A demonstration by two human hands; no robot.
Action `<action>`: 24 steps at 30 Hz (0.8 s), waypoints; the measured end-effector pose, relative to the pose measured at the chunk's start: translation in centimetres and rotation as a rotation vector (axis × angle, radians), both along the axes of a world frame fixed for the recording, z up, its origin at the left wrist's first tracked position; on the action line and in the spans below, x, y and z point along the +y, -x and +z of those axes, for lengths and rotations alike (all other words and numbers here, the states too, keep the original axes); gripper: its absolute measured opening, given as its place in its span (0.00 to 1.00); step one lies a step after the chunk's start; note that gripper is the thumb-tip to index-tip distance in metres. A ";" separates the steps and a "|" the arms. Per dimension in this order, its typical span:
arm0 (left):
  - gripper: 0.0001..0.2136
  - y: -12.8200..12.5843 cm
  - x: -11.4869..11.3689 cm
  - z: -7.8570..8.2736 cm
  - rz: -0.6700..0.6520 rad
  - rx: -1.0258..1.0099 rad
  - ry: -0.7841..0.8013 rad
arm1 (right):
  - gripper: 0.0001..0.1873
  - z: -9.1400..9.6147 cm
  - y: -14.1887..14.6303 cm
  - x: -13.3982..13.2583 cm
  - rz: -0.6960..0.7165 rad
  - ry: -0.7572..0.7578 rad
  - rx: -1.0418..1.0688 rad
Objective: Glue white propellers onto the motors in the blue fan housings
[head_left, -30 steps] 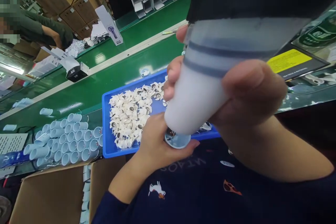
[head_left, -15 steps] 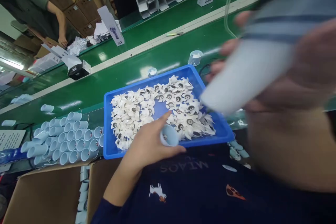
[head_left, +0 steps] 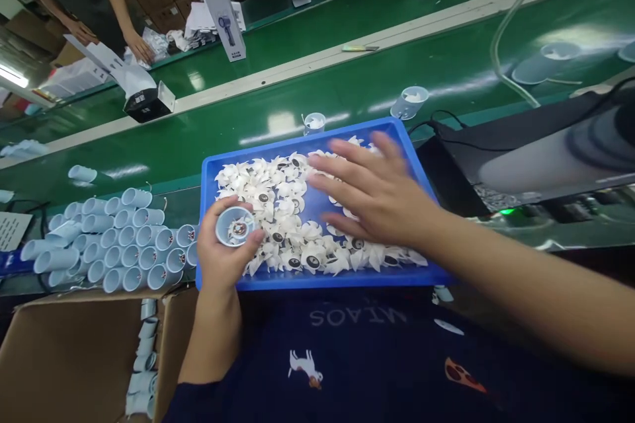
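My left hand (head_left: 225,254) is wrapped round a light blue cylindrical housing (head_left: 227,213), its mouth facing up and a motor part with copper colour visible inside. It is held over the left front of a blue tray (head_left: 317,283). In the tray lie many white fan impellers (head_left: 280,211), several with dark round hubs showing. Over the tray's right half my right hand (head_left: 370,192) is spread, palm down, slightly blurred and holding nothing I can see. It hides part of the impellers beneath.
Left of the tray, light blue housings (head_left: 126,238) are stacked on their sides. A cardboard box (head_left: 74,357) stands below them. Two housings (head_left: 409,103) stand behind the tray. A large grey-white cylindrical tool (head_left: 555,155) lies at right. Across the green bench, a person's hands (head_left: 139,46) are near packaging.
The large grey-white tool has left my right hand and now lies at the right. That hand has moved over the tray, opened. My left hand has shifted left with the housing.
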State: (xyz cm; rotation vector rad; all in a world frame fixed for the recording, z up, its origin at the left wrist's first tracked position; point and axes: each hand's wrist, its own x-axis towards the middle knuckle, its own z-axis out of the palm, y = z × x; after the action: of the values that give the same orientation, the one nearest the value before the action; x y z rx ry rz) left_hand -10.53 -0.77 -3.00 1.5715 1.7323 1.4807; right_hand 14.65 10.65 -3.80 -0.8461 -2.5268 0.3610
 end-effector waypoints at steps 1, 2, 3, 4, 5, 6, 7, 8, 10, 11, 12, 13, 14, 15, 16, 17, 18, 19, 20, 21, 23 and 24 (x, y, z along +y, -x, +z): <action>0.26 -0.3 -0.1 0.0 -0.023 0.016 0.007 | 0.34 -0.8 1.2 0.9 0.020 -0.018 -0.102; 0.26 -0.4 -0.3 0.0 -0.033 0.033 0.014 | 0.34 -1.6 2.0 1.9 0.045 -0.025 -0.211; 0.27 -0.4 -0.7 0.0 -0.033 0.047 0.017 | 0.33 -2.4 2.4 2.6 0.074 -0.021 -0.313; 0.27 -0.2 -1.1 -0.1 -0.020 0.053 0.017 | 0.29 -3.0 2.5 3.2 0.105 -0.006 -0.391; 0.27 0.1 -1.5 -0.1 -0.001 0.050 0.013 | 0.25 -3.4 2.4 3.6 0.137 0.018 -0.440; 0.27 0.4 -1.8 -0.2 0.019 0.041 0.007 | 0.22 -3.6 2.3 3.7 0.157 0.033 -0.483; 0.26 0.7 -2.1 -0.2 0.035 0.029 -0.002 | 0.21 -3.7 2.2 3.7 0.158 0.045 -0.512; 0.26 0.9 -2.3 -0.2 0.043 0.016 -0.009 | 0.22 -3.6 2.2 3.7 0.144 0.058 -0.533; 0.25 1.1 -2.3 -0.3 0.034 -0.006 -0.014 | 0.22 -3.2 2.7 3.7 0.095 0.098 -0.567; 0.25 1.0 -2.2 -0.2 0.016 -0.012 -0.014 | 0.20 -2.9 3.1 3.8 0.065 0.127 -0.582; 0.25 0.9 -2.0 -0.2 -0.004 -0.015 -0.015 | 0.19 -2.7 3.5 4.0 0.039 0.164 -0.598; 0.26 0.7 -1.9 -0.2 -0.024 -0.016 -0.017 | 0.18 -2.6 3.9 4.3 0.019 0.208 -0.614; 0.25 0.6 -1.7 -0.1 -0.043 -0.017 -0.022 | 0.19 -2.4 4.3 4.7 0.004 0.255 -0.630; 0.25 0.4 -1.5 -0.1 -0.059 -0.022 -0.030 | 0.21 -2.3 4.6 5.0 -0.010 0.299 -0.647; 0.25 0.3 -1.4 -0.1 -0.073 -0.032 -0.039 | 0.22 -2.2 4.9 5.3 -0.024 0.337 -0.662; 0.25 0.2 -1.3 -0.1 -0.086 -0.047 -0.043 | 0.22 -2.2 5.1 5.5 -0.039 0.364 -0.674; 0.25 0.1 -1.3 -0.2 -0.100 -0.064 -0.041 | 0.22 -2.2 5.2 5.6 -0.055 0.381 -0.683; 0.24 0.0 -1.2 -0.3 -0.113 -0.082 -0.031 | 0.22 -2.1 5.4 5.6 -0.072 0.391 -0.686; 0.24 0.0 -1.2 -0.4 -0.121 -0.096 -0.014 | 0.22 -2.1 5.6 5.5 -0.090 0.396 -0.682; 0.24 -0.1 -1.2 -0.6 -0.120 -0.106 0.008 | 0.21 -1.9 5.7 5.3 -0.107 0.400 -0.670; 0.26 -0.3 -1.2 -0.9 -0.103 -0.114 0.054 | 0.17 -1.3 5.9 4.7 -0.134 0.412 -0.609; 0.27 -0.4 -1.2 -1.0 -0.093 -0.112 0.073 | 0.16 -0.8 5.8 4.3 -0.144 0.424 -0.557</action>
State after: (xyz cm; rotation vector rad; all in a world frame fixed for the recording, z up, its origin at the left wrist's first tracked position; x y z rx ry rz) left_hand -10.09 -1.95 -4.00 1.4825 1.6097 1.4168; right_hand 8.82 14.95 -4.63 -1.4518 -2.9099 0.7138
